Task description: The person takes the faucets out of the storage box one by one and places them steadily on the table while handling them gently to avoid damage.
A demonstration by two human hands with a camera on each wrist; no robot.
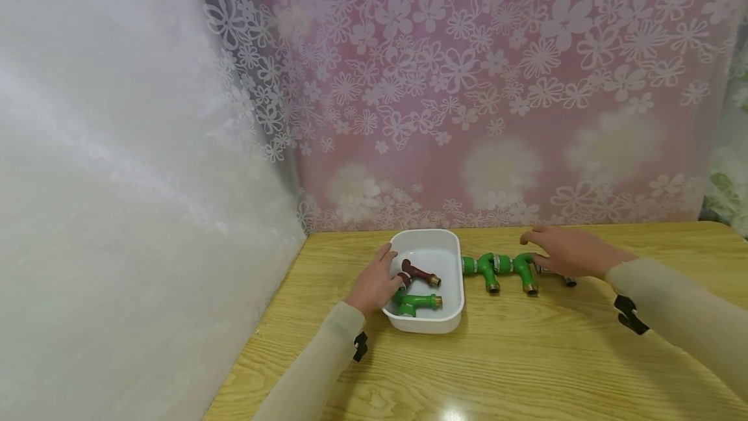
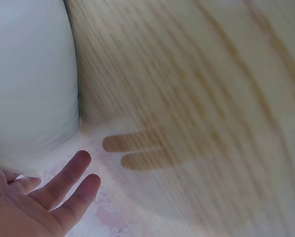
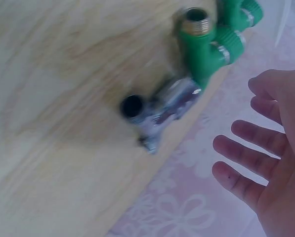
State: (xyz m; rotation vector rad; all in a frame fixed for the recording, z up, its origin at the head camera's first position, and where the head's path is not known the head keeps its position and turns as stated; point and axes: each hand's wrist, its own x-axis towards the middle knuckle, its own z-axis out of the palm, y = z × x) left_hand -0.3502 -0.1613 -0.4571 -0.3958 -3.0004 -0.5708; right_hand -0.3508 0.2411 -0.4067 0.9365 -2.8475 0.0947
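My left hand (image 1: 374, 284) holds the left rim of a white plastic basin (image 1: 460, 265), thumb over the rim and fingers along the outside. In the basin lie a dark red tap-like fitting (image 1: 417, 271) and a green fitting (image 1: 422, 302), both with brass ends. My right hand (image 1: 575, 252) hovers over the right end of a row of fittings, its fingers spread and loosely bent with nothing in them. Closest to it is a chrome fitting (image 3: 172, 101), partly hidden in the head view. Beside that are two green fittings with brass threaded ends (image 1: 522, 271) (image 1: 487, 271).
The row of fittings runs along the table from the basin's right side. A wooden table (image 1: 514, 356) carries everything. Behind it hangs a pink flowered curtain (image 1: 467, 115), and a white sheet (image 1: 146, 180) slopes down along the left edge.
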